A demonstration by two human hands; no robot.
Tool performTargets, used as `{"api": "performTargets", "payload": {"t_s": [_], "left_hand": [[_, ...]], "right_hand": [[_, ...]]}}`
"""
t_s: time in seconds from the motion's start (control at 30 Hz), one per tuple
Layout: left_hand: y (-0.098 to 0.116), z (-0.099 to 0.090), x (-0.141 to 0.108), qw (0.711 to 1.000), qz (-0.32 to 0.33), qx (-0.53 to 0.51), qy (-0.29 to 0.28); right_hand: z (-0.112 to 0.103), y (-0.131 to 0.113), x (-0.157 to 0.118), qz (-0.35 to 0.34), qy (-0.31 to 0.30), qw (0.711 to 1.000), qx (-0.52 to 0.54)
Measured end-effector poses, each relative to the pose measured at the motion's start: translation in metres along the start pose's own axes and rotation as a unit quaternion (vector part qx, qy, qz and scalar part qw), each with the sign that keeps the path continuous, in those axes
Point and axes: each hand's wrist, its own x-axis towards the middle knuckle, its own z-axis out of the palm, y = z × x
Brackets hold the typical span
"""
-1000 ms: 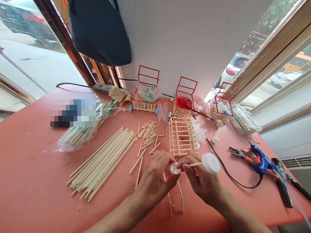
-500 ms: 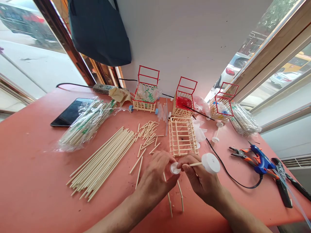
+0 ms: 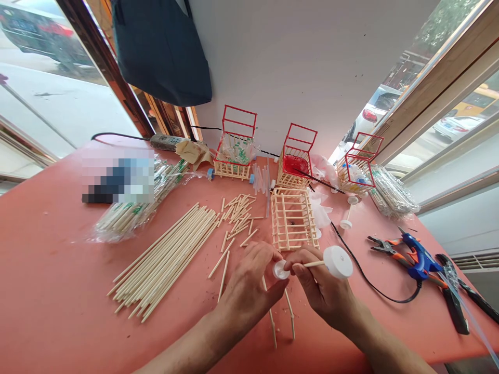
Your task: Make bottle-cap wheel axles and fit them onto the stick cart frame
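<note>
My left hand (image 3: 247, 278) pinches a small white bottle cap (image 3: 280, 270) between thumb and fingers. A thin wooden stick (image 3: 314, 264) is gripped in my right hand (image 3: 323, 291), and a second white bottle cap (image 3: 338, 262) is fixed on its right end. The stick's other end points at the left cap's hollow; my fingers hide whether they touch. Just beyond my hands lies a stick-built frame (image 3: 286, 226). Two jointed sticks (image 3: 290, 311) lie partly under my hands.
Long sticks (image 3: 163, 265) and short cut pieces (image 3: 237, 213) lie to the left. On the right are pliers (image 3: 380, 245), a blue glue gun (image 3: 419, 257) and its cord. Red-railed stick baskets (image 3: 232, 169) stand at the back. A capped axle (image 3: 350, 213) lies nearby.
</note>
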Motion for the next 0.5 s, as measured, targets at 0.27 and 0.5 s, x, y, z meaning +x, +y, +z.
{"api": "performTargets", "payload": {"t_s": [0.27,0.5], "left_hand": [[0.0003,-0.0001,0.0009,1.000,0.001,-0.003,-0.003],[-0.0006,0.0012,-0.0002,1.000,0.004,0.004,0.004]], "right_hand": [[0.0016,0.0017,-0.0006,-0.007,0.004,1.000,-0.001],[0.0011,0.0009,-0.0001,0.000,0.001,1.000,-0.010]]}}
